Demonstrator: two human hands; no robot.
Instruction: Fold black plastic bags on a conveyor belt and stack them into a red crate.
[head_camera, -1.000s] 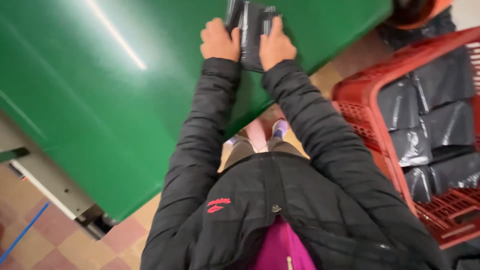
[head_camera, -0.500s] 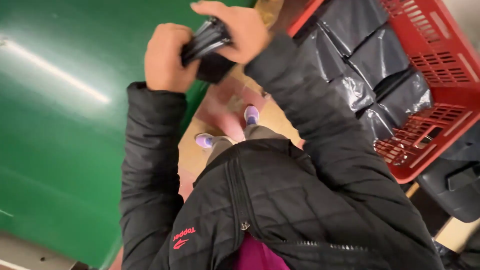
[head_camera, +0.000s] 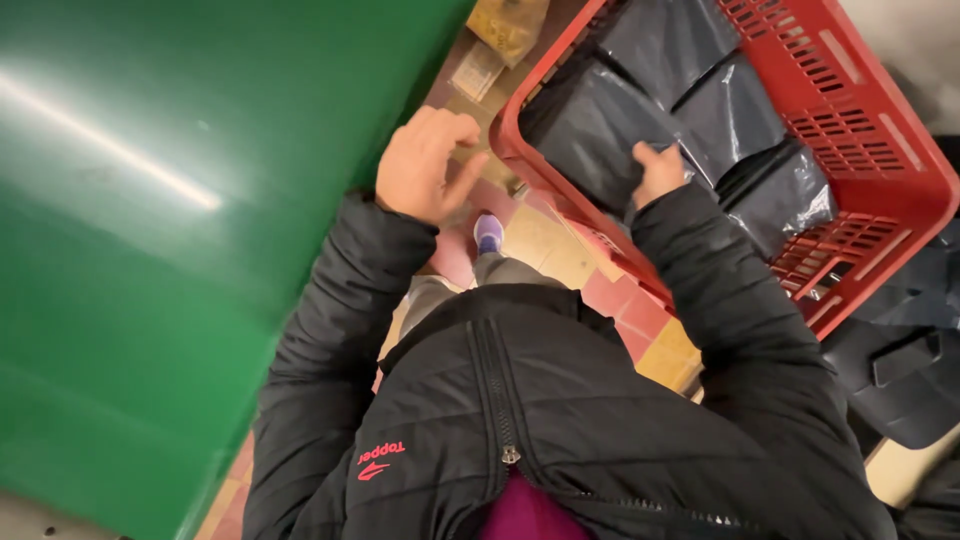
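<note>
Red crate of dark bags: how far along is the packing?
Done: several dark bags lie in the red crate, covering most of its floor. In hand: the right hand presses on one bag inside the crate, while the left hand hangs empty beside the green table. Left: hard to tell; no more bags show on the table.

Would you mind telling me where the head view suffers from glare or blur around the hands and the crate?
Head view: a bright streak of glare crosses the green table; the left hand is slightly motion-blurred, empty above the floor; the right hand rests on a glossy dark bag in the red crate, whose bags show soft highlights.
</note>
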